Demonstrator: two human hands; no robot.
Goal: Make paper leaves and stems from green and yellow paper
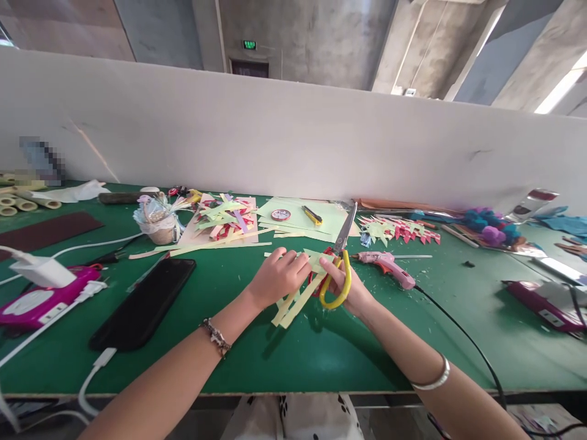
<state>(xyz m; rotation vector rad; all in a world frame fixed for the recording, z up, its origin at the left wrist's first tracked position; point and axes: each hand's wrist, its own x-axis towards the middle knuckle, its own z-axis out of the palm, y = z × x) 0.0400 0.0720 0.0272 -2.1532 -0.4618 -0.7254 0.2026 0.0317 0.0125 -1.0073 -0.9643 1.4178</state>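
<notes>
My left hand (277,278) is closed, its fingertips pinching pale green and yellow paper strips (300,304) above the table's middle. The loose ends of the strips hang down toward me. My right hand (355,292) holds scissors (345,232) with yellow handles, the blades pointing up and away from me. Its thumb also presses on the pale green paper (316,261) between the two hands. Some red paper shows behind the scissors' handle, partly hidden by it. How the fingers sit in the handle loops is not fully visible.
A pink glue gun (389,267) lies right of my hands, its black cord trailing forward. Behind are paper sheets (293,211), a utility knife (312,215), a tape roll (281,214) and a scrap pile (227,217). A black phone (144,305) and magenta power strip (43,296) are left.
</notes>
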